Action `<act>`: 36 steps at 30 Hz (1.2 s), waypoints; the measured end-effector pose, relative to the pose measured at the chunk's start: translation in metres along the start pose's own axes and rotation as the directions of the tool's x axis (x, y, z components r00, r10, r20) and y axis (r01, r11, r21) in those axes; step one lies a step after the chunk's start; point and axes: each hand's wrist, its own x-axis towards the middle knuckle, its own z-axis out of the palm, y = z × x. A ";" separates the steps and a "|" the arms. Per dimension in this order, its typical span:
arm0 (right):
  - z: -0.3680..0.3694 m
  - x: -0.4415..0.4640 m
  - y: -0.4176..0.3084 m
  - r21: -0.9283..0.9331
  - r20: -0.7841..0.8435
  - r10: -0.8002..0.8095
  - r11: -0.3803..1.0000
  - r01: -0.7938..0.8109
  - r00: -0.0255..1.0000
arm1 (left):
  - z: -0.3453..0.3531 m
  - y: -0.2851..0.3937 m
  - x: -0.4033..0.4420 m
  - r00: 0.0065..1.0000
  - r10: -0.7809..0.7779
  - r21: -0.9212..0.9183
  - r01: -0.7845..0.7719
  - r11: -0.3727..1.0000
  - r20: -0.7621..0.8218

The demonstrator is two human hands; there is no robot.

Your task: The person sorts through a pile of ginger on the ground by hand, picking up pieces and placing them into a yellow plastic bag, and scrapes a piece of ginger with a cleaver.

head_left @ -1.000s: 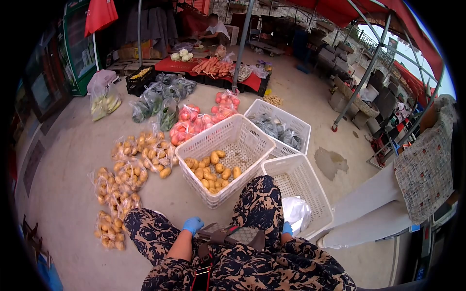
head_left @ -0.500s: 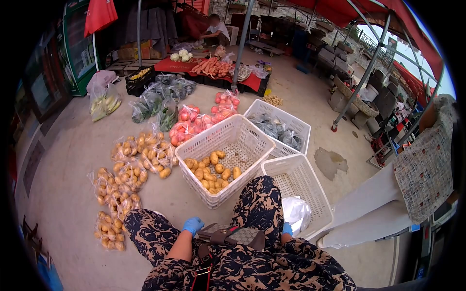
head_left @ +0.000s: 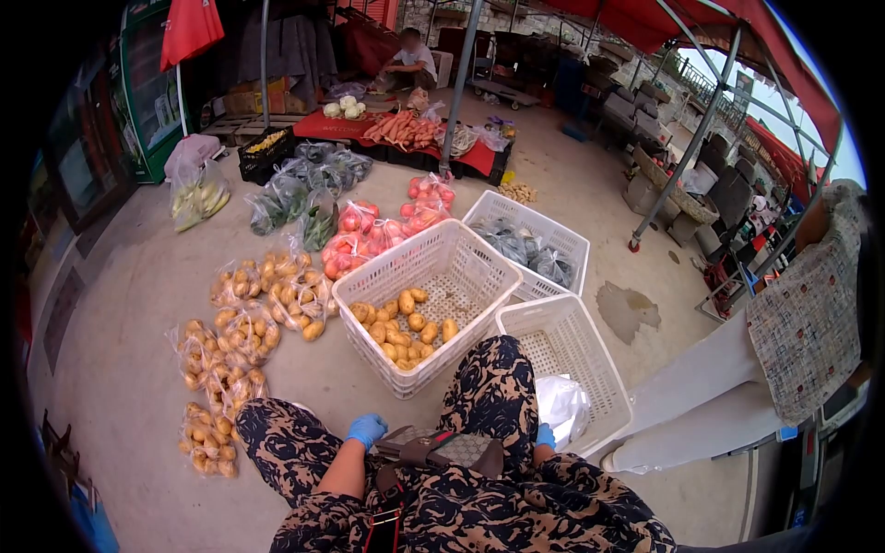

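My left hand (head_left: 367,429), in a blue glove, rests by my left knee beside a brown patterned bag (head_left: 461,449); its fingers are bent and hard to make out. Mostly hidden by my right leg, my right hand (head_left: 546,436), also blue-gloved, is beside the white crate (head_left: 604,369) that holds white plastic bags (head_left: 562,405). In front of my knees stands a larger white crate (head_left: 369,281) with loose potatoes (head_left: 403,334) on its near left side. Several clear bags of potatoes (head_left: 249,334) lie on the floor to the left.
Bags of red produce (head_left: 348,252) and dark green vegetables (head_left: 318,217) lie beyond. Another white crate (head_left: 579,241) holds bagged produce. A person in pale trousers (head_left: 691,396) stands at right; another person (head_left: 414,61) sits behind the carrots (head_left: 403,129). Tent poles (head_left: 687,147) stand around.
The seated person at the back has straightened up and drawn their arm in. My hands, the crates and the potatoes look unmoved.
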 end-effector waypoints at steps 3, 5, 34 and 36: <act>-0.006 -0.007 -0.002 -0.002 0.004 -0.014 1.000 0.014 1.000 | -0.001 0.002 -0.001 1.000 -0.011 -0.023 0.011 1.000 0.000; -0.006 -0.007 -0.003 -0.001 -0.001 -0.008 1.000 0.008 1.000 | -0.003 0.005 -0.004 1.000 -0.031 -0.028 0.031 0.999 -0.005; -0.004 -0.007 -0.002 -0.013 -0.049 -0.044 0.999 0.044 0.998 | -0.011 0.012 -0.009 0.999 0.002 0.076 -0.005 0.997 0.045; -0.003 -0.005 -0.002 -0.021 -0.043 -0.032 0.999 0.031 0.999 | -0.011 0.012 -0.009 0.999 0.000 0.081 -0.003 0.997 0.035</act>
